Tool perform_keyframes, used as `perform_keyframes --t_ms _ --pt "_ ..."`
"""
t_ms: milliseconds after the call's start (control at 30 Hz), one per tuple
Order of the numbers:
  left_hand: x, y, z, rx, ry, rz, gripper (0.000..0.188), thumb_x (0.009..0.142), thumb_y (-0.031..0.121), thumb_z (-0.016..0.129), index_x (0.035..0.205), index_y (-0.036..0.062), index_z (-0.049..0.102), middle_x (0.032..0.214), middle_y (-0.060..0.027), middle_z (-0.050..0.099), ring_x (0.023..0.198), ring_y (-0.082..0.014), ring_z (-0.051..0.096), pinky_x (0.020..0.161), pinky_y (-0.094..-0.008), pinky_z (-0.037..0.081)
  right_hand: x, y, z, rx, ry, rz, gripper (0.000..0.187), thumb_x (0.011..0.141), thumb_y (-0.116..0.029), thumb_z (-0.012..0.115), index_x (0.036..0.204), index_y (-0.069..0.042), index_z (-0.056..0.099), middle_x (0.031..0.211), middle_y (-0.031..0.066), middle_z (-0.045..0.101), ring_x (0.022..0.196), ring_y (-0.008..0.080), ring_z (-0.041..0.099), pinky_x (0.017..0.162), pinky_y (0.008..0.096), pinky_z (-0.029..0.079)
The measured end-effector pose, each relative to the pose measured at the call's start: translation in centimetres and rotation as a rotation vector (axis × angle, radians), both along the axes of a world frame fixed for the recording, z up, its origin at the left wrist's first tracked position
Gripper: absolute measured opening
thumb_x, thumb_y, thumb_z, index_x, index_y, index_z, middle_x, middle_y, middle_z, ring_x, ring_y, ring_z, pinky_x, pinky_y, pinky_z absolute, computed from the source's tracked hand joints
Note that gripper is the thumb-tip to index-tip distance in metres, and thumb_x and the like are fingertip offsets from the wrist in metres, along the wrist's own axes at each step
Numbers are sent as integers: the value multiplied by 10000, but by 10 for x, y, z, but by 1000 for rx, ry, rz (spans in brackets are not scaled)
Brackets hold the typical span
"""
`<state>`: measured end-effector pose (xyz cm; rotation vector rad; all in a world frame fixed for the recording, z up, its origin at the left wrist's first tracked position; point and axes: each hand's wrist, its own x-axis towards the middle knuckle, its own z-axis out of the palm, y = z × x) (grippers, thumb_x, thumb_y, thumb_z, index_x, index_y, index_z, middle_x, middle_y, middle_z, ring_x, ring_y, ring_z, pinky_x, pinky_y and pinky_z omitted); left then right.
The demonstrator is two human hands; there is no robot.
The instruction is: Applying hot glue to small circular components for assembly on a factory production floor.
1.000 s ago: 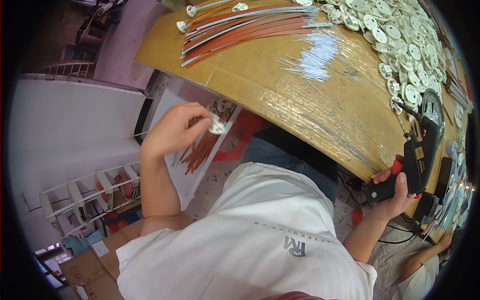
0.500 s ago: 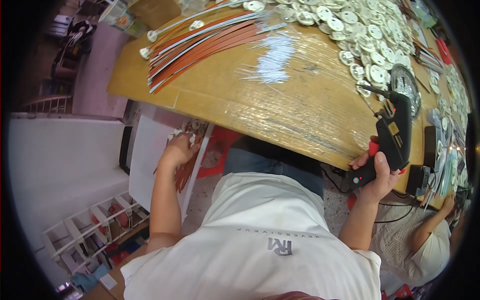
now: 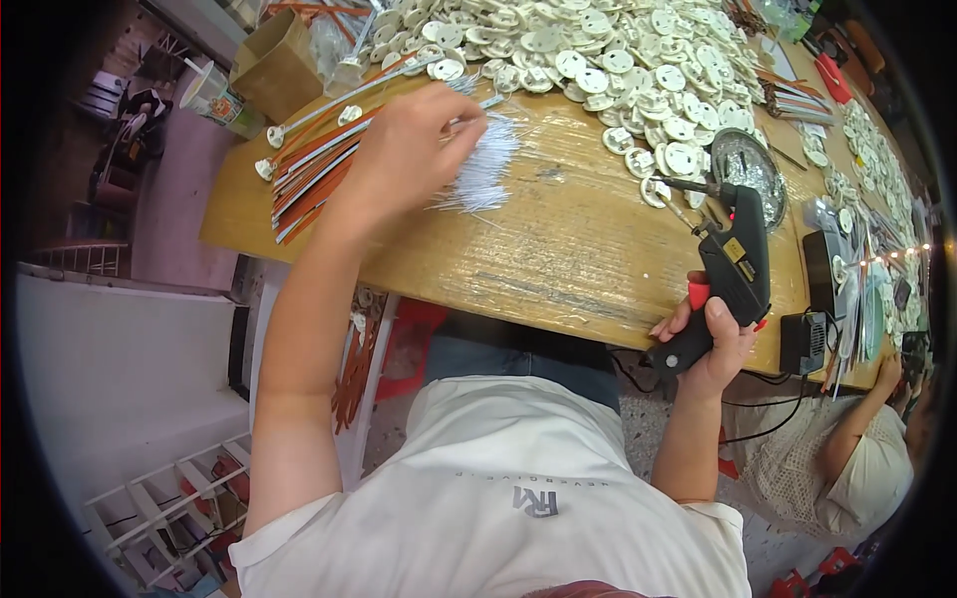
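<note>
My left hand (image 3: 419, 145) reaches over the table with half-bent fingers, a gap showing between thumb and finger and nothing visible in them. Below and beside it lie a bundle of orange and white flat strips (image 3: 309, 179) and a heap of thin white wire-like pieces (image 3: 483, 174), both partly hidden by the hand and forearm. In my right hand (image 3: 726, 344), at the table's front edge, is a black soldering gun (image 3: 738, 259) with a red trigger. Its tip points left, close to a white round disc (image 3: 655, 191) at the edge of a large pile of discs (image 3: 608, 75).
A round metal dish (image 3: 748, 164) stands behind the soldering gun. A drawer (image 3: 374, 384) below the table holds discs with orange strips. A cardboard box (image 3: 289, 60) and a cup (image 3: 214, 100) stand far left. Another person (image 3: 847, 458) sits at the right, near a black box (image 3: 802, 344) and cables.
My left hand has come up out of the drawer and over the strips and white pieces on the table. The right hand keeps its hold on the soldering gun. The view has shifted.
</note>
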<state>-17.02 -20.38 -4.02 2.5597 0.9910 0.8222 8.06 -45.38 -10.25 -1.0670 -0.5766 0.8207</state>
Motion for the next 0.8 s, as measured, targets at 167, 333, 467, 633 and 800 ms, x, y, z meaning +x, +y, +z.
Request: perform_keyframes --t_ms 167,333,467,633,800 --pt "50 52 -22 190 115 14 209 894 240 709 935 37 731 912 -144 691 861 -320 679 795 -433 524 5 0 -5 38 -39 -38 396 924 -138 595 1218 125 553 835 189 643 552 218 608 537 393 588" --pt "87 66 -34 391 270 78 349 870 348 755 968 14 734 955 -133 665 948 -320 642 855 -433 486 4 -2 -6 55 -50 -32 391 923 -119 595 1229 119 550 858 190 649 565 210 614 545 392 592" --pt "94 75 -38 424 277 101 357 851 362 766 949 20 733 960 -142 651 928 -327 633 855 -443 479 6 -5 -8 46 -50 2 388 925 -121 600 1233 111 554 762 163 638 565 208 617 555 387 592" --pt "82 52 -9 260 339 112 333 820 352 738 914 32 727 995 -148 657 1034 -313 615 898 -449 439 5 -4 -12 26 -51 6 387 927 -121 600 1234 111 554 765 162 637 567 211 618 564 389 592" --pt "43 -34 17 74 187 -120 310 783 324 777 870 43 680 914 -127 645 921 -300 624 852 -417 442 2 -7 -7 62 -36 -14 422 928 -110 587 1277 119 530 1009 225 663 596 217 633 572 397 598"
